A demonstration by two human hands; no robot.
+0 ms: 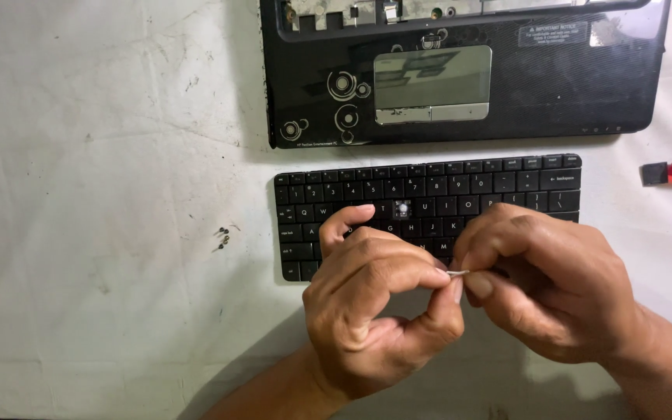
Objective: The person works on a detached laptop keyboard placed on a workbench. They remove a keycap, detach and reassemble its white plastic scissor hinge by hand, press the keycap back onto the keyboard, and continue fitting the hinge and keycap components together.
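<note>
We pinched a tiny metal key clip (457, 272) between left hand (375, 311) and right hand (542, 284), above the detached keyboard (507, 187); refitting at its missing key (403, 208) probably needed careful alignment.

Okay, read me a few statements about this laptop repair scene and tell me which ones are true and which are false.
1. The loose keyboard has one keycap missing. True.
2. The left hand rests flat on the table. False: it is raised, pinching a small pale part together with the right hand.
3. The laptop shell lies beyond the keyboard. True.
4. The small screws lie right of the keyboard. False: they lie to its left.
</note>
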